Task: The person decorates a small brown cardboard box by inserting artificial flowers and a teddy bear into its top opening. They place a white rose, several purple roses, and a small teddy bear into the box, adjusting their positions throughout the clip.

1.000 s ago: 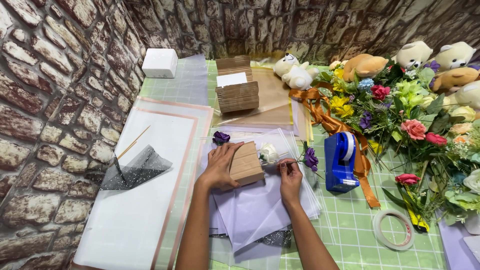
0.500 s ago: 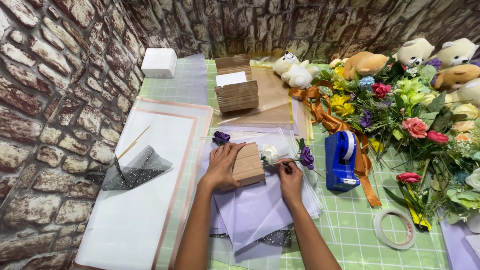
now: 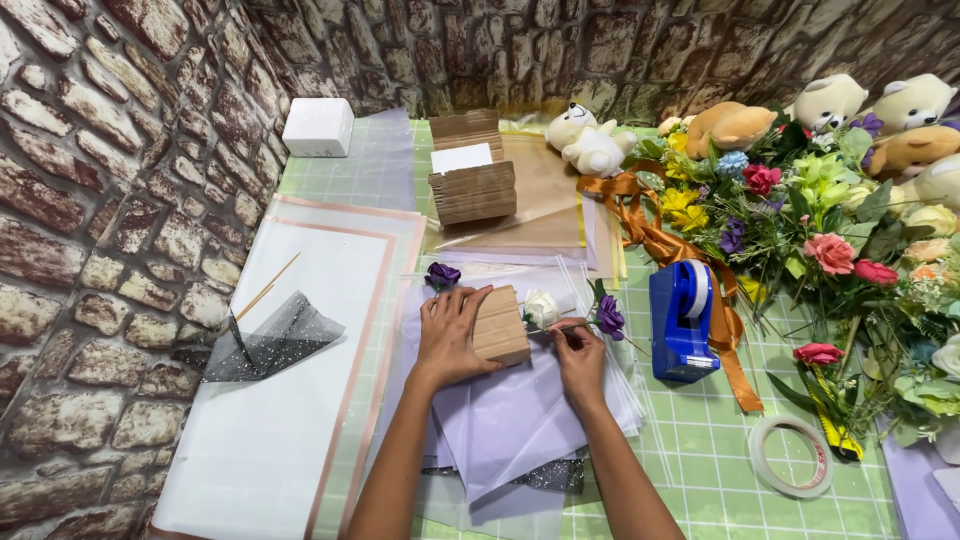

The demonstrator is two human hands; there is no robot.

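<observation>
- Here, head view: left hand (image 3: 452,335) lies flat, fingers spread, on a small corrugated cardboard block (image 3: 499,325), pressing it onto lilac wrapping sheets (image 3: 510,425).
- Right hand (image 3: 578,352) pinches closed on a thin stem beside a white rose (image 3: 541,307); a purple flower (image 3: 609,318) sits just right of it.
- Blue tape dispenser (image 3: 680,320) stands near, on the green grid surface (image 3: 700,450).
- Tape roll (image 3: 791,456) lies well apart, lower right.
- Loose flowers (image 3: 830,250) are heaped at right.

Left hand (image 3: 450,335) presses cardboard block (image 3: 500,325); right hand (image 3: 578,350) pinches white flower (image 3: 541,307).
</observation>
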